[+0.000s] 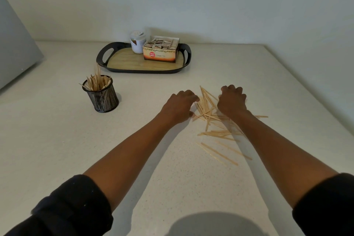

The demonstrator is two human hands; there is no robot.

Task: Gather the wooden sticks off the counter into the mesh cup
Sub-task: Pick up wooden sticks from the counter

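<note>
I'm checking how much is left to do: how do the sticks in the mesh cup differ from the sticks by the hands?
The sticks in the mesh cup stand roughly upright, bunched together and held in by the mesh cup; the sticks on the counter lie flat, scattered and crossing, between the left hand and right hand. Both are thin, pale wooden sticks.

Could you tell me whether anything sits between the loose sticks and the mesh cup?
Nothing visible does. Bare counter separates the scattered sticks from the mesh cup; only the left hand lies on that side.
</note>
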